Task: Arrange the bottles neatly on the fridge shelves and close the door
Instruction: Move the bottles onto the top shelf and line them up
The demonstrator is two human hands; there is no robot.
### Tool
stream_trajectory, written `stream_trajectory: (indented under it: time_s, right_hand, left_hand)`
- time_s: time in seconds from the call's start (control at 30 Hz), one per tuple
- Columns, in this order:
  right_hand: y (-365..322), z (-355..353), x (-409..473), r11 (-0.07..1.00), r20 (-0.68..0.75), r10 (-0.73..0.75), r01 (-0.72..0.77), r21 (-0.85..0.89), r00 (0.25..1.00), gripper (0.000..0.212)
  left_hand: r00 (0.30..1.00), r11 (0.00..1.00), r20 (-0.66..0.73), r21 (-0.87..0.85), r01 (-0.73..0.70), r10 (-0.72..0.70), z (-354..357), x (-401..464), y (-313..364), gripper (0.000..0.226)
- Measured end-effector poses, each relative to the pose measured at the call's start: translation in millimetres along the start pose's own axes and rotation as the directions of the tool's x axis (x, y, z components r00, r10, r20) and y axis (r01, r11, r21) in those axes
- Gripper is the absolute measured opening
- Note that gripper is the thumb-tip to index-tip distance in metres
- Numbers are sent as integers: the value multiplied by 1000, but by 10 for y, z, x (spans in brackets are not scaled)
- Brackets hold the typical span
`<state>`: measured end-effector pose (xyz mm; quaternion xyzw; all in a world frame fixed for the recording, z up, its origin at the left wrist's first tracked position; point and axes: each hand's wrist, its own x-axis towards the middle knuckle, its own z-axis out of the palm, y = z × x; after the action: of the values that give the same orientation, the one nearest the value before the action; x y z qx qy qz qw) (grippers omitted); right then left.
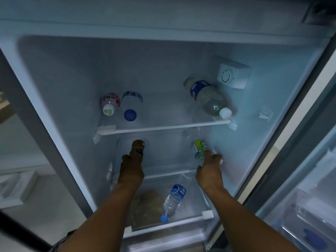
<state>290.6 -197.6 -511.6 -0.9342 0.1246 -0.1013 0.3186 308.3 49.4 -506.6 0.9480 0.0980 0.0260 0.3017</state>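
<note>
The fridge stands open. On the top shelf (163, 127) a pink-labelled bottle (110, 103) and a blue-capped bottle (131, 106) stand upright at the left. A large blue-labelled bottle (205, 96) lies tilted at the right. On the middle shelf my left hand (131, 166) grips a dark-labelled bottle (139, 150), and my right hand (209, 170) holds a green-labelled bottle (199, 148) by the right wall. A clear blue-capped bottle (173, 200) lies on its side on the lowest shelf (163, 225).
The fridge door (309, 206) hangs open at the right, with clear door bins and something blue in one. A control box (232, 75) sits on the back wall at upper right. A brownish flat item (145, 210) lies under the lowest shelf glass.
</note>
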Motion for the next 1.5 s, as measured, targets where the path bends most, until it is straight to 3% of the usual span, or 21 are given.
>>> stream_trajectory:
  time_s: [0.2, 0.47, 0.77, 0.9, 1.2, 1.37, 1.5]
  right_hand:
    - [11, -22, -21, 1000, 76, 25, -25, -2, 997, 80]
    - [-82, -171, -190, 994, 151, 60, -45, -100, 987, 75]
    - [-136, -407, -464, 998, 206, -3, 15, -56, 979, 60]
    - [-78, -424, -486, 996, 259, -19, 42, -84, 966, 64]
    - [-50, -414, -558, 992, 307, -74, 103, -80, 949, 70]
    - [-63, -406, -520, 992, 312, -71, 100, -78, 947, 69]
    - [-41, -372, -445, 991, 296, -83, 110, -75, 951, 67]
  left_hand:
    - [997, 999, 75, 46, 23, -27, -121, -85, 63, 79]
    - [969, 972, -85, 53, -227, 231, -271, -435, 129, 69]
    - [800, 830, -241, 48, -556, 550, -786, -946, 327, 51]
    - [716, 768, -351, 14, -640, 603, -934, -1072, 466, 48]
    - [611, 702, -422, 90, -707, 669, -1087, -1348, 611, 41]
    - [626, 734, -492, 39, -678, 605, -1131, -1234, 794, 43]
    - [707, 802, -422, 87, -591, 567, -1112, -996, 885, 35]
